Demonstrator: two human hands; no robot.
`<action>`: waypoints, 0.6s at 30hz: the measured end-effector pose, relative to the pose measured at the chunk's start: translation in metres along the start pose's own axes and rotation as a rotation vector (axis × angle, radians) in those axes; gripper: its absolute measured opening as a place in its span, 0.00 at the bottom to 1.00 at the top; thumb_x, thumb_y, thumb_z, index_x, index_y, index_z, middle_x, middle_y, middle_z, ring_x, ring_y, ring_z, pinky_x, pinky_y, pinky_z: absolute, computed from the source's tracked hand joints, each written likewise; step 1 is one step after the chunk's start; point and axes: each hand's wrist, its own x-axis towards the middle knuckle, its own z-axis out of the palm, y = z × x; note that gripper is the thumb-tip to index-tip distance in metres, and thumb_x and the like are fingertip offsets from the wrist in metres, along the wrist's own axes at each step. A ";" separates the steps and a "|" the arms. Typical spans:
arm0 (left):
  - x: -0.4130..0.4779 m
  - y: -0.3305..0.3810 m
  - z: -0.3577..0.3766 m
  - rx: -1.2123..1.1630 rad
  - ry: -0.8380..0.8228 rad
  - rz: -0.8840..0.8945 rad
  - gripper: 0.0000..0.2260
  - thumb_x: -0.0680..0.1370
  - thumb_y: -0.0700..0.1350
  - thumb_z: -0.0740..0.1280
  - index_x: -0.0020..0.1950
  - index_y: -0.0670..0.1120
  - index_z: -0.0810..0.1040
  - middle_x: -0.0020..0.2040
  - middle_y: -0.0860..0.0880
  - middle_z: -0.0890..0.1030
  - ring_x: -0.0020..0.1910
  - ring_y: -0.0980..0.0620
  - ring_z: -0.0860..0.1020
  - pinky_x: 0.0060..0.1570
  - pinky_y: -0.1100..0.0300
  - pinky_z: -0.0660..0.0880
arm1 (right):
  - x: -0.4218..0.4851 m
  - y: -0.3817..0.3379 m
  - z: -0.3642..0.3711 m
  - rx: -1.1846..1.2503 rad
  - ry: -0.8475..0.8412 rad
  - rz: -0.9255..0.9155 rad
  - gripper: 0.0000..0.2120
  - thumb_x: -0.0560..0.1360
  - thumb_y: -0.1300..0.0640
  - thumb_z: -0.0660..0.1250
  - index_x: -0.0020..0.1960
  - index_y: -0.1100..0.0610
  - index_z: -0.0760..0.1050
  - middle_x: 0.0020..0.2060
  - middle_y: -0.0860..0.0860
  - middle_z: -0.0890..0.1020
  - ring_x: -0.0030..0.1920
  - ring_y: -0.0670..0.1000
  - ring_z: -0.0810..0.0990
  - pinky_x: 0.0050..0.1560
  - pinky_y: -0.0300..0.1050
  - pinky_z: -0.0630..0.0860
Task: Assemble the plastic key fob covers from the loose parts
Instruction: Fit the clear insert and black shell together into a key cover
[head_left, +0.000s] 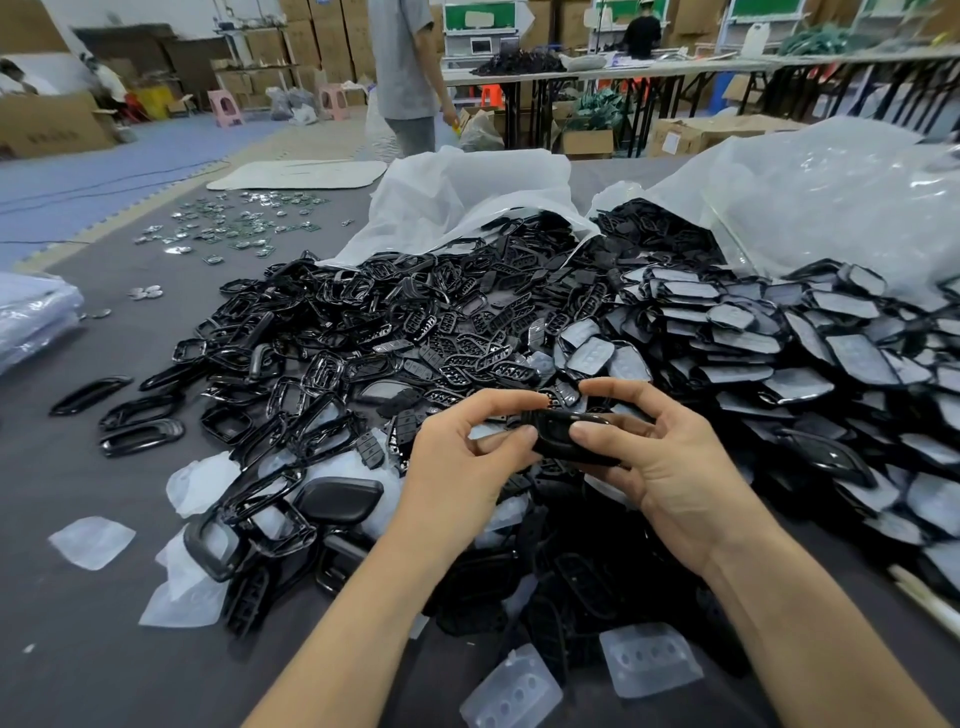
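Above the heap of black parts (415, 338) on the grey surface (104, 649), left hand (462, 467) and right hand (670, 467) both pinch one black key fob cover (556, 442). Behind the heap, white bag (467, 197) and clear bag (831, 197) spill more parts.

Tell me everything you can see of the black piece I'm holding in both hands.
The key fob cover looks like glossy black plastic, a rounded, elongated shell held roughly level above the pile of loose parts. The left hand pinches its left end; the right hand grips the right side, thumb pressing on top.
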 end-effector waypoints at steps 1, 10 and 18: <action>0.000 0.000 -0.001 0.001 0.009 0.002 0.13 0.76 0.30 0.66 0.49 0.48 0.82 0.43 0.54 0.85 0.43 0.53 0.84 0.45 0.66 0.78 | 0.000 -0.001 0.000 0.020 -0.005 0.004 0.21 0.56 0.63 0.75 0.49 0.55 0.81 0.42 0.60 0.82 0.41 0.57 0.85 0.40 0.44 0.82; 0.002 0.000 -0.003 -0.046 0.049 0.009 0.14 0.76 0.30 0.66 0.47 0.48 0.83 0.42 0.52 0.86 0.42 0.55 0.84 0.44 0.67 0.78 | -0.001 -0.004 -0.001 0.141 -0.007 0.068 0.23 0.61 0.65 0.71 0.56 0.60 0.77 0.46 0.61 0.84 0.41 0.55 0.85 0.39 0.41 0.81; 0.002 0.000 -0.005 -0.234 -0.003 -0.111 0.09 0.76 0.33 0.67 0.45 0.46 0.83 0.43 0.43 0.85 0.44 0.48 0.84 0.43 0.63 0.79 | -0.001 -0.004 -0.001 0.119 0.046 0.046 0.23 0.60 0.65 0.72 0.54 0.59 0.77 0.43 0.61 0.83 0.40 0.54 0.84 0.38 0.42 0.81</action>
